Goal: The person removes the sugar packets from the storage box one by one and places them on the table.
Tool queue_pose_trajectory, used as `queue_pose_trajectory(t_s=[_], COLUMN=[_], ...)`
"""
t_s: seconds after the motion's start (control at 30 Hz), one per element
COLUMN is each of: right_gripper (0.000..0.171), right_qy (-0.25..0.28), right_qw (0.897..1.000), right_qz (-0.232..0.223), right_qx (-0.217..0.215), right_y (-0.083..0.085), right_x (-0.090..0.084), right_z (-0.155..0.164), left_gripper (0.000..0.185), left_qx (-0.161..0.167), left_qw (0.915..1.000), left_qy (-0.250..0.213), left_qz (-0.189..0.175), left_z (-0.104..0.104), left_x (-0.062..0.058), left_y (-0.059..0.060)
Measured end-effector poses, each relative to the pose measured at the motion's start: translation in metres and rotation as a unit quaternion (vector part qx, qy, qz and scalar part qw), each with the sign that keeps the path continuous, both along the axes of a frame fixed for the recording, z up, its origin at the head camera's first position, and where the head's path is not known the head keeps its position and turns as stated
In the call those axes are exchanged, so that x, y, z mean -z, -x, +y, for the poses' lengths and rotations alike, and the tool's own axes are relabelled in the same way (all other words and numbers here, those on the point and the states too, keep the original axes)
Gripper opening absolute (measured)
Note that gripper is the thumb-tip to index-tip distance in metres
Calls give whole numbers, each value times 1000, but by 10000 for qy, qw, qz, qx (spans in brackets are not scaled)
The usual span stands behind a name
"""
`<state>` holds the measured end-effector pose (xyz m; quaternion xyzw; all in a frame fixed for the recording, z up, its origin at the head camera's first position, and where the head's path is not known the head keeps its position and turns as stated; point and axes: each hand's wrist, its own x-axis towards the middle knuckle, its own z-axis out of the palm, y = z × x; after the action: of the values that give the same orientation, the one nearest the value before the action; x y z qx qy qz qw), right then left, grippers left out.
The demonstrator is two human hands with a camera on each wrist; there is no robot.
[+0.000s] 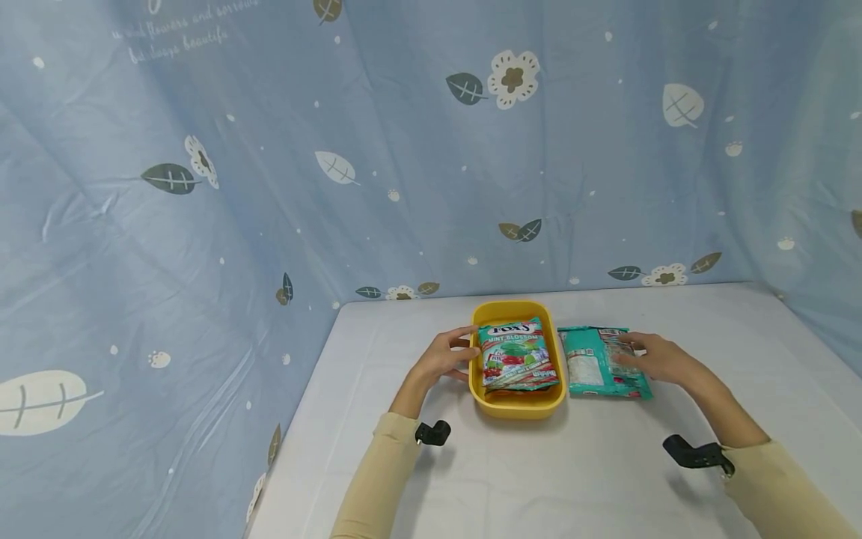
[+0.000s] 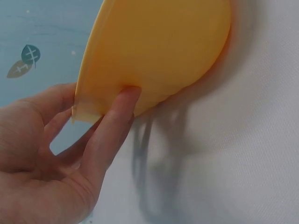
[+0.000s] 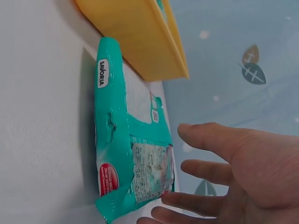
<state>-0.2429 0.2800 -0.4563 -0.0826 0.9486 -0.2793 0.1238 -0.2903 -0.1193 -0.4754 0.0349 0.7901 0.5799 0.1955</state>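
A yellow plastic container (image 1: 518, 411) stands on the table with a teal Fox's Mint Blossom candy bag (image 1: 517, 352) inside. My left hand (image 1: 441, 357) grips its left rim; the left wrist view shows one finger pressed on the outer wall (image 2: 159, 42) and others at the rim. Right of the container a second teal candy bag (image 1: 584, 363) lies back side up, with a printed label and a pale panel. Over its right end is my right hand (image 1: 656, 358), fingers (image 3: 196, 203) spread and loosely bent, fingertips right at the bag's edge.
A white cloth (image 1: 525, 479) covers the table. Blue curtains (image 1: 417, 150) with leaf and flower prints hang behind it and along the left side. A black wrist mount (image 1: 433, 433) sits by the left sleeve, another black mount (image 1: 697, 454) by the right.
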Motion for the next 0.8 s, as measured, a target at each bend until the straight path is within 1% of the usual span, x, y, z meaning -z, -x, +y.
queue_pose_trajectory(t_s=[0.13, 0.5, 0.8], right_gripper=[73, 72, 64], right_qy=[-150, -188, -194], right_qw=[9999, 9997, 9991], right_qz=[18, 144, 354], right_qx=[-31, -82, -113], right_y=[0, -2, 0], right_x=[-2, -8, -14], right_z=[-4, -15, -26], left_gripper=[54, 56, 55], left_qx=[-28, -5, -14], left_qw=[10000, 10000, 9999], left_qy=[-14, -38, -117], left_qz=[-6, 36, 12], left_z=[0, 0, -1], left_x=[1, 4, 4], left_y=[0, 1, 0])
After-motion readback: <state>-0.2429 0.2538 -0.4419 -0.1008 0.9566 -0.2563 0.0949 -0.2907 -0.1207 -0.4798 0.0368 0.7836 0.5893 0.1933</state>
